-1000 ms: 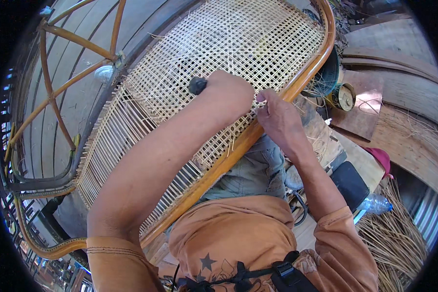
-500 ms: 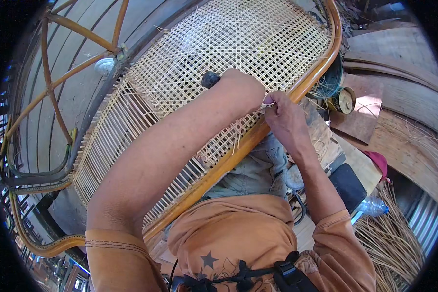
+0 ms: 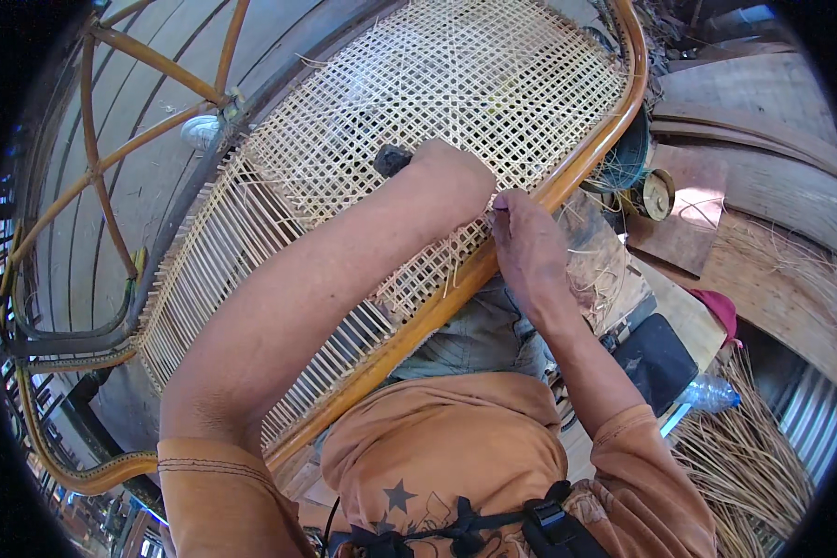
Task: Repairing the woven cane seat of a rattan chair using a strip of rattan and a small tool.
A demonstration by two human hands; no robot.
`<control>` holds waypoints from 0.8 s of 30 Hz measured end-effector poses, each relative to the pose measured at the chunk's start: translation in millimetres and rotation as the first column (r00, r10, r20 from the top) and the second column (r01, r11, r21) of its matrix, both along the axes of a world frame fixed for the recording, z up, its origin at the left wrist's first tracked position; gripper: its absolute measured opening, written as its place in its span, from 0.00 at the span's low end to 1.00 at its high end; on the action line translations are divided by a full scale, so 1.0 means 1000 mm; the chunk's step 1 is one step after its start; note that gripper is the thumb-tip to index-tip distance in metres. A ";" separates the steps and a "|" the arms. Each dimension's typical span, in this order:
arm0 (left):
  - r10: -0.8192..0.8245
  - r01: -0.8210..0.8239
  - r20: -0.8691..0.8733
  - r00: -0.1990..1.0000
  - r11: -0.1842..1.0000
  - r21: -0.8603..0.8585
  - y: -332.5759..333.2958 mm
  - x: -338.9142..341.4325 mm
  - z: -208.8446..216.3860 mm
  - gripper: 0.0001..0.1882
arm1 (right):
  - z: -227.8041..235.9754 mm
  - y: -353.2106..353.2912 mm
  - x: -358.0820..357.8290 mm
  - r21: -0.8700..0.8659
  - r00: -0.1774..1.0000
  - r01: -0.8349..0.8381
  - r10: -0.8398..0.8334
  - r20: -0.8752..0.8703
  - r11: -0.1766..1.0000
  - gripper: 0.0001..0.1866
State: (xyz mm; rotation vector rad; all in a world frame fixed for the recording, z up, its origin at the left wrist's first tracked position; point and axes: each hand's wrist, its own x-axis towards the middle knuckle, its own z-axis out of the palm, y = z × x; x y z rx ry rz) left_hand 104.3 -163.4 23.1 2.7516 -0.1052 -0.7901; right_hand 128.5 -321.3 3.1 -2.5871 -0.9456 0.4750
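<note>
A woven cane panel [image 3: 344, 102] in a curved, varnished rattan frame [image 3: 468, 279] lies across my lap. My left arm reaches over it, and my left hand [image 3: 451, 166] is bent down at the weave with its fingers mostly hidden. A dark blocky object [image 3: 392, 161] sticks out beyond that hand and seems to be held in it. My right hand [image 3: 532, 244] is closed in a pinch at the near edge of the weave, close to the left wrist. Whatever lies between its fingertips is too small to make out. Loose cane ends [image 3: 451, 265] poke up below the left wrist.
Rattan poles [image 3: 163, 65] cross at the upper left. On the right are a teal basket [image 3: 628, 153], a round tin [image 3: 657, 193], a black flat pad [image 3: 656, 363], a plastic bottle [image 3: 711, 393], a bundle of cane strips [image 3: 753, 456] and wooden boards [image 3: 763, 149].
Both hands have shifted slightly left, the right one more. The dark object has moved a little left and down along with the left hand and now looks more squared.
</note>
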 end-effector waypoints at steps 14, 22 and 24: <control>0.279 -0.277 -0.170 0.945 0.960 0.039 0.039 -0.012 0.007 0.15 | 0.008 0.005 0.024 0.086 0.914 -0.405 0.399 0.074 0.910 0.11; 0.418 -0.427 -0.172 0.892 0.904 -0.018 0.050 -0.044 -0.009 0.18 | 0.001 -0.001 0.041 0.088 0.864 -0.502 0.504 0.002 0.860 0.08; 0.419 -0.435 -0.204 0.885 0.899 -0.038 0.053 -0.045 -0.006 0.19 | 0.000 0.000 0.041 0.039 0.861 -0.509 0.509 0.005 0.860 0.07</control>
